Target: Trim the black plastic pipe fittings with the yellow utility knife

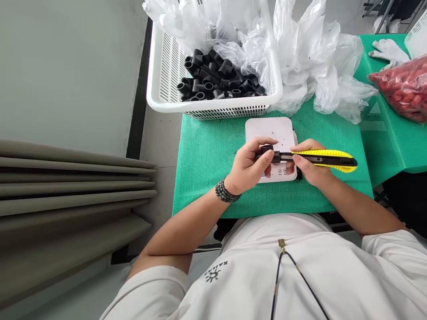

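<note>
My left hand (251, 162) grips a black tee pipe fitting (267, 151) between thumb and fingers. In my right hand (310, 162) is a yellow and black utility knife (336, 160), its handle pointing to the right. The extended blade meets the open right end of the fitting; whether it is inside or just against the rim I cannot tell. Both hands are over a white digital scale (263, 129), which has small black shavings on its top. My fingers hide part of the fitting and the scale's front.
Behind the scale stands a white plastic basket (213, 106) with many black fittings (216, 75) and clear plastic bags (233, 26). More bags (320, 66) lie right of it on the green mesh cloth (213, 155). Farther right are a white glove (390, 50) and a bag of red parts (405, 91).
</note>
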Demonstrator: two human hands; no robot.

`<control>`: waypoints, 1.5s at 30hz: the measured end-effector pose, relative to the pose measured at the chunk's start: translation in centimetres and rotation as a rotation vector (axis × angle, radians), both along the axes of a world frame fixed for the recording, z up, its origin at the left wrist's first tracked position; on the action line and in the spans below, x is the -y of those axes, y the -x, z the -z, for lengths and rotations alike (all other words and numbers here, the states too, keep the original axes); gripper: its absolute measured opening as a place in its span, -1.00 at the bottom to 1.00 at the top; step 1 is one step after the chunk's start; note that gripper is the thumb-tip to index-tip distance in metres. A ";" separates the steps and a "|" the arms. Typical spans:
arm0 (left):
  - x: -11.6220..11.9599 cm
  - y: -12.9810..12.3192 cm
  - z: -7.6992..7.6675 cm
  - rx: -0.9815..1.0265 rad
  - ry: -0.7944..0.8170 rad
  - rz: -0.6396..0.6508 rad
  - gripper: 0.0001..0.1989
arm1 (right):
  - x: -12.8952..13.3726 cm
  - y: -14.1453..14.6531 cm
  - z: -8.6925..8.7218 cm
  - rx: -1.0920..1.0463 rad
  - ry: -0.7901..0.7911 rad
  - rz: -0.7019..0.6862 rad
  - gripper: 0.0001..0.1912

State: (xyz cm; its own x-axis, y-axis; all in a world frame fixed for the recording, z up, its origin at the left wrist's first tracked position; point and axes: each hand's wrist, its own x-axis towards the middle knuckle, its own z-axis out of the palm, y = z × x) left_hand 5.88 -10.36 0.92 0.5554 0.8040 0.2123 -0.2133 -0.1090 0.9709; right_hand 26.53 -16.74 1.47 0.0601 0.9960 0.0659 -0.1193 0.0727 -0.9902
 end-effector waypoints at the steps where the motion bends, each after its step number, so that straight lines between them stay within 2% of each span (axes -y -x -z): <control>1: -0.2 0.0 0.0 -0.006 0.015 0.025 -0.52 | 0.0 0.0 0.1 -0.015 -0.007 -0.006 -0.64; 4: -0.7 0.2 0.3 -0.037 -0.048 0.072 -0.46 | -0.3 0.2 0.0 -0.085 -0.002 -0.022 -0.64; 6: -0.9 0.2 0.6 -0.093 -0.188 0.054 -0.35 | -0.4 0.3 -0.2 -0.130 0.027 -0.028 -0.61; 8: -1.0 0.3 1.0 -0.178 -0.362 -0.017 -0.28 | -0.5 0.5 -0.5 -0.160 0.054 -0.031 -0.58; 12: -1.0 0.5 1.2 -0.327 -0.683 -0.163 -0.63 | -0.5 0.6 -0.7 -0.202 0.055 -0.046 -0.61; 15: -1.0 0.7 0.9 -0.370 -0.811 -0.258 -0.70 | -0.5 0.5 -0.4 -0.192 0.022 -0.041 -0.66; 17: -0.9 0.7 0.7 -0.311 -0.832 -0.301 -0.69 | -0.4 0.3 -0.2 -0.156 0.006 -0.026 -0.66; 19: -0.7 0.6 0.5 -0.214 -0.757 -0.277 -0.68 | -0.4 0.1 0.1 -0.110 -0.010 -0.014 -0.65; 24: -0.5 0.5 0.0 -0.071 -0.151 -0.006 -0.58 | -0.2 0.0 0.0 -0.032 -0.043 0.008 -0.69; 26: -0.8 0.6 -0.1 -0.045 -0.083 0.073 -0.53 | -0.2 0.0 -0.1 -0.037 -0.033 0.011 -0.69; 29: -1.1 0.7 -0.1 -0.063 -0.274 0.107 -0.35 | -0.3 0.2 -0.3 -0.092 0.004 0.010 -0.63; 31: -1.2 0.7 0.1 -0.122 -0.460 0.054 -0.29 | -0.5 0.3 -0.3 -0.138 0.027 0.007 -0.59; 32: -1.2 0.7 0.3 -0.162 -0.550 0.008 -0.36 | -0.6 0.3 -0.4 -0.158 0.036 0.002 -0.57; 35: -1.1 0.6 0.7 -0.269 -0.813 -0.156 -0.74 | -1.0 0.4 -0.5 -0.198 0.050 -0.019 -0.55; 38: -1.1 0.5 0.9 -0.242 -1.013 -0.304 -0.71 | -1.1 0.4 -0.5 -0.203 0.046 -0.021 -0.55; 41: -1.1 0.3 0.9 -0.148 -1.029 -0.378 -0.63 | -1.2 0.4 -0.5 -0.184 0.033 -0.015 -0.54; 45: -0.9 0.0 0.4 -0.086 -0.816 -0.349 -0.58 | -1.2 0.2 -0.2 -0.160 0.016 -0.020 -0.55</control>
